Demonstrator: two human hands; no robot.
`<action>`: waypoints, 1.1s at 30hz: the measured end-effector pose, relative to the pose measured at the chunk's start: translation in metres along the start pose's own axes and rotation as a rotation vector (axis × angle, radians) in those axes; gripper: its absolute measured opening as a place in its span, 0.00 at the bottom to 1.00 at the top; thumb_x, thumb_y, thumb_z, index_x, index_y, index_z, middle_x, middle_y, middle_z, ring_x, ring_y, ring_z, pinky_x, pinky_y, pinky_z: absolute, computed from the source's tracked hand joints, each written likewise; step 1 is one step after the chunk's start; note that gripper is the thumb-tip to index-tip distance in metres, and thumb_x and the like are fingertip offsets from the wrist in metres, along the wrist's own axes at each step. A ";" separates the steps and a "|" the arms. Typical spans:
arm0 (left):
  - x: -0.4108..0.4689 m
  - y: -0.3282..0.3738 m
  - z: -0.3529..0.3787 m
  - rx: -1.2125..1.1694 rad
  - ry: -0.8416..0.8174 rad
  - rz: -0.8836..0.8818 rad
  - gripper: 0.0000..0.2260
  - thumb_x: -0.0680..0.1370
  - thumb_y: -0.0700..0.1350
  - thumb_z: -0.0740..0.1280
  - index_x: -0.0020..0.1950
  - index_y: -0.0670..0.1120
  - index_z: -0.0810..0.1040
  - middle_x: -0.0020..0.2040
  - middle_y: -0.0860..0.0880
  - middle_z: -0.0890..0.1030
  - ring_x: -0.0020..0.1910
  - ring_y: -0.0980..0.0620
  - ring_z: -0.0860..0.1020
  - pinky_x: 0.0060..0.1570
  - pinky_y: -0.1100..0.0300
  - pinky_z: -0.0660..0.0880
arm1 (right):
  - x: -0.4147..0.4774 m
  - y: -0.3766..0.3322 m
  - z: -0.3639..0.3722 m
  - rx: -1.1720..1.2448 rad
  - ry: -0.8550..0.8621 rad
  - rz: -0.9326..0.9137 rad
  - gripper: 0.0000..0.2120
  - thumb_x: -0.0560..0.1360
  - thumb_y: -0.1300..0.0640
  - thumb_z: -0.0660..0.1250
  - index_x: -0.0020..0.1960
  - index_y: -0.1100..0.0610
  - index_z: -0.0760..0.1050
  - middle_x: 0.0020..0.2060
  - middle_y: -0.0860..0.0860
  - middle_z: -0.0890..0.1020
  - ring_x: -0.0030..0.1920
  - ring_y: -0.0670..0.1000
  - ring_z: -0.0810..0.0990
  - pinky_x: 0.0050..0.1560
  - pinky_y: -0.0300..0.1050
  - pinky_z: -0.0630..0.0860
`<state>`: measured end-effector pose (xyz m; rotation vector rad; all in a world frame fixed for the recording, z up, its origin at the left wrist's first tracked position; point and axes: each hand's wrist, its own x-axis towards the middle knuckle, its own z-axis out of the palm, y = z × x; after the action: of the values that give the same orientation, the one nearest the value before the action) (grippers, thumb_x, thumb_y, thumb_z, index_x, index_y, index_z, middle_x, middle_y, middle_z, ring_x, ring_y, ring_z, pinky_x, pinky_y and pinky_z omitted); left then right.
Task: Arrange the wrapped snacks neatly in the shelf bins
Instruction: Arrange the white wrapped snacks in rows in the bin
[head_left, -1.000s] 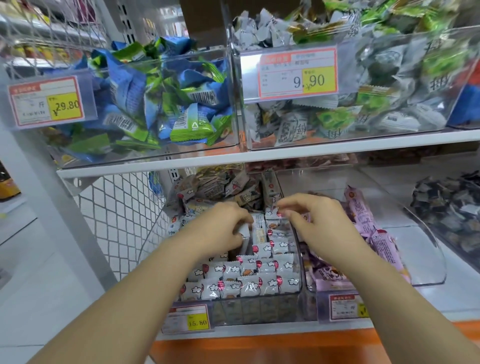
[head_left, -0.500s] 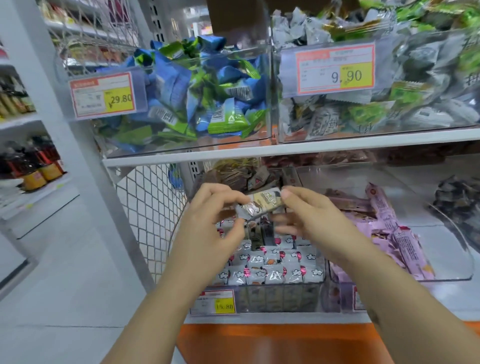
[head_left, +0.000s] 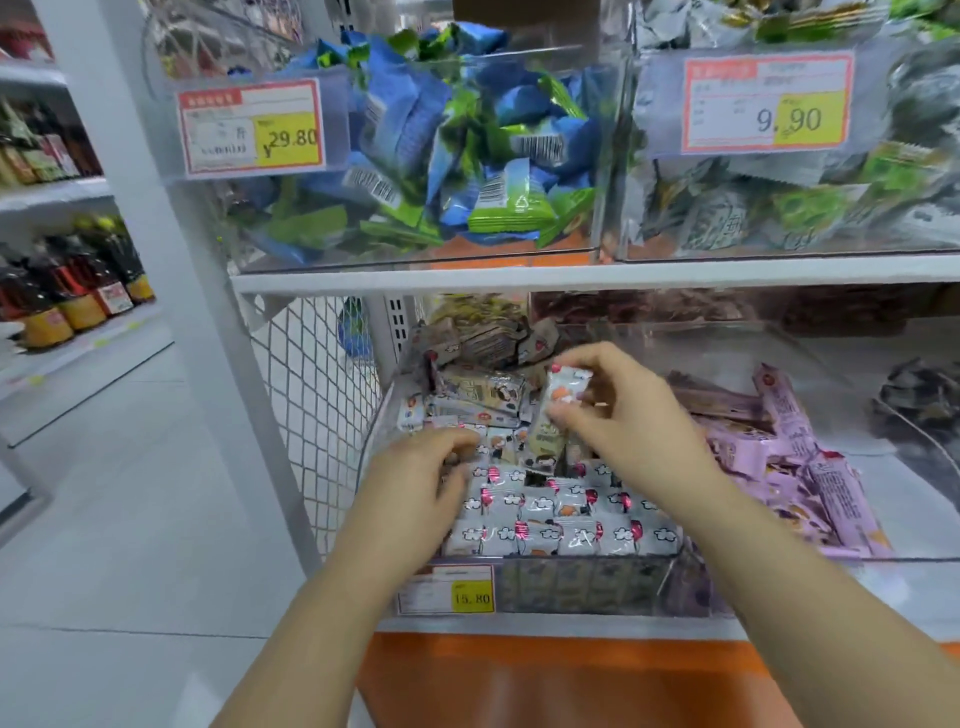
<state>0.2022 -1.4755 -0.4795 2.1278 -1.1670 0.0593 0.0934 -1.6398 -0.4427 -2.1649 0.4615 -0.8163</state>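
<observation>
Right hand (head_left: 634, 415) pinches a white foil-wrapped snack (head_left: 558, 410) upright above the middle of the clear plastic shelf bin (head_left: 571, 577). Left hand (head_left: 415, 478) curls near its left edge, grip unclear. Front rows (head_left: 561, 535) look neat; the rear heap (head_left: 483, 343) is unsorted.

**Hidden, cropped and illegible parts.** Fingertips of the left hand (head_left: 415, 478) curl down among the white wrapped snacks with pink-and-cloud print (head_left: 561, 530) in the clear plastic lower bin (head_left: 587, 584). Whether this grip closes on a packet cannot be told. The right hand (head_left: 639, 415) pinches one upright white wrapped snack packet (head_left: 562, 387). The packet is blurred, its print unreadable, and the fingers cover its right edge. Small print on the red-bordered paper price labels (head_left: 249, 127) is illegible; only the price figures read. Brown wrapped packets (head_left: 483, 338) at the bin's back lie in shadow under the white shelf board (head_left: 571, 273). Frame edges crop the dark-wrapped packets (head_left: 919, 395), the dark yellow-labelled bottles (head_left: 47, 317) and both forearms.
</observation>
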 end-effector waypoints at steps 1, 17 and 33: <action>-0.001 -0.001 0.001 0.021 -0.023 0.009 0.15 0.78 0.42 0.63 0.64 0.53 0.74 0.56 0.58 0.77 0.48 0.62 0.75 0.55 0.67 0.71 | 0.000 0.000 0.004 -0.088 -0.060 -0.015 0.13 0.73 0.57 0.71 0.53 0.45 0.72 0.40 0.44 0.79 0.36 0.40 0.77 0.37 0.31 0.72; 0.006 -0.001 0.006 0.144 -0.152 0.091 0.15 0.82 0.49 0.54 0.67 0.58 0.71 0.64 0.60 0.74 0.61 0.60 0.70 0.68 0.57 0.59 | 0.016 0.018 0.025 -0.418 -0.562 0.032 0.09 0.79 0.54 0.60 0.46 0.57 0.75 0.32 0.46 0.75 0.29 0.44 0.70 0.28 0.34 0.64; 0.015 0.012 0.021 0.151 -0.295 0.069 0.16 0.82 0.53 0.51 0.66 0.58 0.72 0.65 0.62 0.73 0.65 0.60 0.67 0.71 0.51 0.46 | 0.032 0.006 0.016 -0.301 -0.263 -0.015 0.20 0.77 0.53 0.64 0.68 0.53 0.69 0.64 0.48 0.75 0.61 0.47 0.74 0.59 0.38 0.69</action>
<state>0.1960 -1.5030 -0.4838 2.2831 -1.4458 -0.1446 0.1270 -1.6527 -0.4430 -2.5130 0.4553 -0.4820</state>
